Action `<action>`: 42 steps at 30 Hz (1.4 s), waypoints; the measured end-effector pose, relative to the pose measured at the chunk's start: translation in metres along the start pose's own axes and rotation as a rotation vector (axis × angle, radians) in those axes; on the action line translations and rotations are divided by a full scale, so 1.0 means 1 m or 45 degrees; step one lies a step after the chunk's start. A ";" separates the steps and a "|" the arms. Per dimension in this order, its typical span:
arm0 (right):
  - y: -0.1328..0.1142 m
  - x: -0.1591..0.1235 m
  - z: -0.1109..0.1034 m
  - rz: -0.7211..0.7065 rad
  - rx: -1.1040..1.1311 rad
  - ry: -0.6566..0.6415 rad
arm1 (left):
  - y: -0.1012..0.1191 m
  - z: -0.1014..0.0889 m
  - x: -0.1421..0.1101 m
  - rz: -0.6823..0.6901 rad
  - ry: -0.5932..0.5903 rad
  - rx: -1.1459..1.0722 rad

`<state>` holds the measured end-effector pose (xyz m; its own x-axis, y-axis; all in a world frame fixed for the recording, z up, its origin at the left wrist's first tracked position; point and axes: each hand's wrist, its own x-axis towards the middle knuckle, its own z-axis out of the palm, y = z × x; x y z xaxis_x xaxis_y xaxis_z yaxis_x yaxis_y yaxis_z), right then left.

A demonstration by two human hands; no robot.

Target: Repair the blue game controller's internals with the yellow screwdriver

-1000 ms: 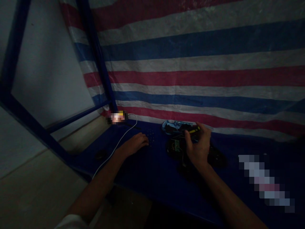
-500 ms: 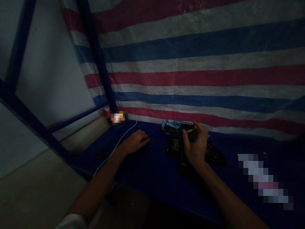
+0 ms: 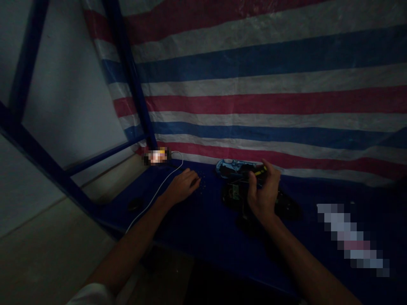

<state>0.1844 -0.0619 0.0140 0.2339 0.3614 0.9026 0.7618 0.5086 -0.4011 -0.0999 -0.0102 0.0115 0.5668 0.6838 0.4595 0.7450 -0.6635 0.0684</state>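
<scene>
My right hand (image 3: 266,190) is closed around a yellow-and-black screwdriver (image 3: 261,170), whose tip I cannot make out in the dark. Below and beside it lies a black toy car chassis (image 3: 227,197) with a green circuit board (image 3: 235,192) and thin wires. Just behind sits a light blue toy car shell (image 3: 221,168), dark inside. My left hand (image 3: 183,185) rests on the blue tabletop with fingers curled together; what its fingertips hold, if anything, is hidden. Several tiny screws (image 3: 202,185) are scattered right by those fingertips.
A white cable (image 3: 159,188) runs past my left forearm from a bright blurred object (image 3: 156,156) at the back corner. A small dark item (image 3: 135,204) lies at left, a pixelated pale strip (image 3: 349,237) at right. Blue frame bars (image 3: 133,84) and a striped sheet (image 3: 254,101) border the table.
My left hand has shifted slightly right and away from me, its fingers curling closer to the screws. My right hand with the screwdriver has moved a little left and back.
</scene>
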 end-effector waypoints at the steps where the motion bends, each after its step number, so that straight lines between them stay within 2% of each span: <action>1: 0.000 0.000 0.000 -0.004 0.004 0.009 | 0.000 0.000 0.000 0.008 0.006 -0.001; 9: 0.001 0.002 -0.004 -0.029 0.058 0.114 | 0.002 0.005 0.000 0.062 0.124 -0.082; 14: -0.001 0.012 -0.010 0.053 0.104 0.063 | 0.014 0.006 0.005 0.062 0.184 -0.223; 18: 0.005 0.030 -0.014 0.040 0.111 -0.020 | 0.027 -0.005 0.021 0.068 0.136 -0.332; 22: 0.021 0.045 -0.015 0.018 0.094 -0.027 | 0.037 -0.015 0.046 0.134 0.029 -0.476; 25: 0.034 0.045 -0.017 0.053 0.060 0.020 | 0.041 -0.014 0.064 0.150 0.026 -0.538; 28: 0.044 0.038 -0.022 0.072 0.021 0.083 | 0.044 -0.004 0.073 0.137 0.091 -0.549; 32: 0.055 0.028 -0.030 0.099 0.013 0.065 | 0.042 0.013 0.067 0.125 0.239 -0.514; 34: 0.058 0.026 -0.031 0.122 0.021 0.058 | 0.039 0.020 0.060 0.172 0.272 -0.439; 38: 0.061 0.026 -0.033 0.151 -0.013 0.068 | 0.035 0.026 0.052 0.264 0.266 -0.309; 42: 0.060 0.026 -0.034 0.135 -0.042 0.077 | 0.036 0.022 0.051 0.297 0.231 -0.269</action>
<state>0.2567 -0.0489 0.0192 0.3496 0.3635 0.8635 0.7500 0.4438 -0.4904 -0.0371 0.0072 0.0180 0.6270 0.4543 0.6329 0.5033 -0.8563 0.1160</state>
